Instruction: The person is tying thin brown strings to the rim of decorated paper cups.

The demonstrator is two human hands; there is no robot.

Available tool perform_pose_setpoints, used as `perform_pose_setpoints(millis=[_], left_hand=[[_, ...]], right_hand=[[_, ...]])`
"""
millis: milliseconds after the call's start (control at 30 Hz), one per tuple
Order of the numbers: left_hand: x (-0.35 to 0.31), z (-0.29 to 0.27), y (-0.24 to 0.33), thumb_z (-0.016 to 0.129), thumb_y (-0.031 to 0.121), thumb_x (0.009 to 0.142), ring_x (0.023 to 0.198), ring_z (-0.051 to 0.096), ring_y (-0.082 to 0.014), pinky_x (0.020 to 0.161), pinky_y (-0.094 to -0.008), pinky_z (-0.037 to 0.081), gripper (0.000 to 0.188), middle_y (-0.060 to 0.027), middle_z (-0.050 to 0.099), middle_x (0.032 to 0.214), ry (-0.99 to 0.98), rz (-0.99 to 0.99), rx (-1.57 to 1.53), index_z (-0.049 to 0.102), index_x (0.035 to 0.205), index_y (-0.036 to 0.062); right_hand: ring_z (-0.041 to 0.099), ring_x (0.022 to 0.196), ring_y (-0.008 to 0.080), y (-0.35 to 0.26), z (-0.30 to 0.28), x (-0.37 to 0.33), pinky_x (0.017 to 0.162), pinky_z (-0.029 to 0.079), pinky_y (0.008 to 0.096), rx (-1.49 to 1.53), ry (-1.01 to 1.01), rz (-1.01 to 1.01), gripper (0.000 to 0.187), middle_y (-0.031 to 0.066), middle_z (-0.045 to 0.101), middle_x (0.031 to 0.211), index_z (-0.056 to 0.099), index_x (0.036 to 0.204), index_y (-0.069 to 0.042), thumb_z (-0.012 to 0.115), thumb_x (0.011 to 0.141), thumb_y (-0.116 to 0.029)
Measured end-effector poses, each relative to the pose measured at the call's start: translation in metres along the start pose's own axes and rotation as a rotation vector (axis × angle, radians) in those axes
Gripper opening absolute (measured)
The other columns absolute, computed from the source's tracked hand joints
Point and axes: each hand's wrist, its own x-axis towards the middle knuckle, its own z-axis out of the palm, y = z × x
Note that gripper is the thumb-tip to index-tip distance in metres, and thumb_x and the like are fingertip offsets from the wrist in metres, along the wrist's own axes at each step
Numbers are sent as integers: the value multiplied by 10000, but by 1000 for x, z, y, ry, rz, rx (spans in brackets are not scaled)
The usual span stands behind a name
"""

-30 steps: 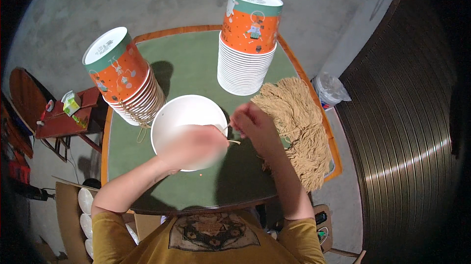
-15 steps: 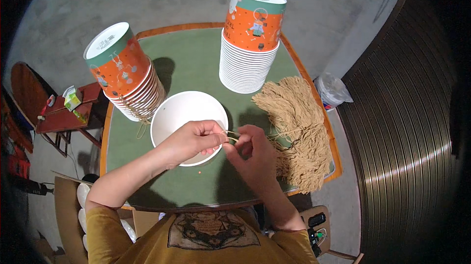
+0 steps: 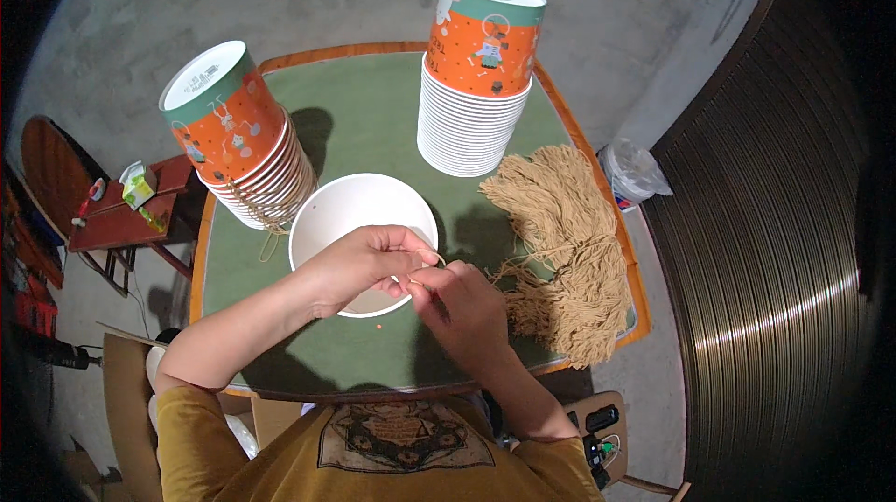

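Left hand (image 3: 373,261) and right hand (image 3: 462,308), meeting at the near rim of an open white tub (image 3: 341,208), seen from above; clock positions are taken about this tub, with twelve o'clock at the far side of the desk (image 3: 364,110). Thumb and fingers of the left hand are pressed together on a thin tan cord (image 3: 441,260), which shows at about four o'clock, curving out from the fingertips; those of the right hand are likewise pinched on it, just beside the left. Both lie partly in front of the tub, which stands mouth upward. At three o'clock lies a loose tan bundle of cords (image 3: 571,250), spread toward the desk's orange edge. At one o'clock stands an inverted right stack (image 3: 481,59) of nested tubs, the outermost orange with a green band; at ten o'clock, a similar left stack (image 3: 233,129), leaning, with looped cords (image 3: 259,207) draped on its rims. A small orange speck (image 3: 379,327) lies at six o'clock.
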Motion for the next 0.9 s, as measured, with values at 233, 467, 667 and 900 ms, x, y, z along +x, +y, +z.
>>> perform_pose_setpoints(millis=[233, 467, 667, 900], left_hand=[[-2, -4, 1, 543, 10, 927, 818, 562, -93, 742, -217, 481, 189, -42, 583, 928, 54, 68, 71, 558, 1115, 11], [-8, 7, -3, 552, -21, 912, 829, 562, -103, 758, -249, 492, 228, -43, 563, 926, 60, 266, 287, 505, 1134, 4], [-13, 15, 1, 577, 25, 910, 878, 573, -136, 768, -283, 484, 211, -52, 545, 925, 159, 348, 584, 531, 1115, 33], [-16, 10, 1, 614, 40, 868, 867, 578, -274, 744, -365, 480, 158, -112, 504, 927, 177, 585, 978, 559, 1015, 21]], right_hand=[[522, 575, 146, 0, -11, 0, 508, 436, 291, 133, -81, 230, 207, 32, 545, 733, 610, 1022, -104, 702, 837, -106], [473, 590, 72, 4, -12, 5, 536, 410, 233, 410, -50, 429, 169, -4, 521, 718, 609, 1000, -87, 694, 856, -109], [482, 589, 76, 9, -2, 2, 546, 420, 232, 350, -21, 361, 156, 6, 521, 709, 581, 941, -90, 694, 835, -74], [496, 567, 77, 2, -2, 2, 529, 436, 235, 323, 9, 351, 155, 12, 543, 707, 559, 904, -83, 696, 831, -74]])
